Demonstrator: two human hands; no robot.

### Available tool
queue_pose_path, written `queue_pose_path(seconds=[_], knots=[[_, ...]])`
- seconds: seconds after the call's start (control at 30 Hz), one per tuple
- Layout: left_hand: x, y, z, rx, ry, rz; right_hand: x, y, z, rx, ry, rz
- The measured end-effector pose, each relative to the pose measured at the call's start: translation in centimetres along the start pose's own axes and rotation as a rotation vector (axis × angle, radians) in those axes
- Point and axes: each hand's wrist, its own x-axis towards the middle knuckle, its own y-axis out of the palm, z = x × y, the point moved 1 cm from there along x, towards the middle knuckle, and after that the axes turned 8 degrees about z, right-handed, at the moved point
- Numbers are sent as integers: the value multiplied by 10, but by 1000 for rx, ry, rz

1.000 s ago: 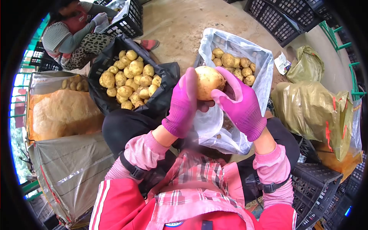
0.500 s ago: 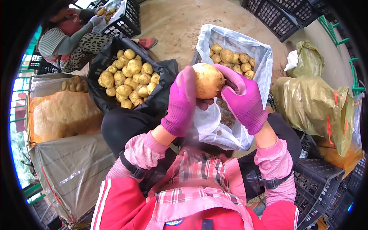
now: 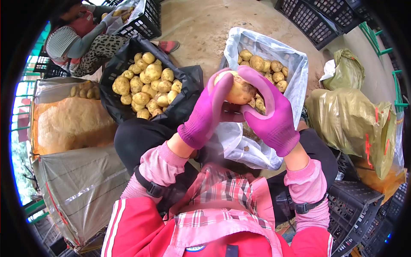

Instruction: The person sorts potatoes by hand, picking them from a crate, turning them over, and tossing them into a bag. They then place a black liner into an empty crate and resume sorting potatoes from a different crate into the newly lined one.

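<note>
Between my two purple-gloved hands is a large pale potato (image 3: 239, 91), held above the near part of a white-lined crate (image 3: 291, 51). My left hand (image 3: 214, 105) wraps its left side, the thumb lying over the top. Curved around its right and far side is my right hand (image 3: 272, 107). Several loose potatoes (image 3: 257, 63) lie in the white-lined crate behind my hands. To the left, a black-lined crate (image 3: 188, 81) holds a heap of potatoes (image 3: 147, 85).
A co-worker (image 3: 79, 45) sits at upper left, hands in a black crate (image 3: 150, 19). Black crates (image 3: 310, 21) stand at upper right. Olive sacks (image 3: 346, 115) lie on my right, a grey covered stack (image 3: 81, 188) on my left. Another black crate (image 3: 353, 210) is at lower right.
The potato has turned and shifted slightly right in my hands. My right hand has moved from its right side over the far side, and my left thumb now crosses its top.
</note>
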Motion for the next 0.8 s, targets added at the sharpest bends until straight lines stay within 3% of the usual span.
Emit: queue_pose_path(seconds=[0.03,0.13,0.17,0.27,0.33,0.4,0.53,0.6,0.67,0.77,0.8], knots=[[3,-14,9,-78,70,5,0,1,2,239,115,9],[-4,-3,-6,1027,582,-150,-5,11,-10,201,242,-35],[-1,-8,-8,1220,681,-193,-4,10,-5,368,286,0],[-3,-4,-8,947,648,-69,-3,3,3,248,235,50],[-3,2,-16,462,422,-83,-6,6,-5,179,169,31],[-4,3,-13,313,378,-76,-6,7,-5,111,126,15],[-6,-5,-3,824,576,-144,-4,8,-1,15,74,-15],[-3,-9,1,876,562,-181,-4,8,-2,-15,51,-25],[1,-11,6,661,482,-172,-6,10,-5,-35,34,-26],[-4,-1,0,93,251,-141,-5,14,-1,-22,65,-55],[-4,1,1,79,235,-116,-7,15,-3,224,88,-101]])
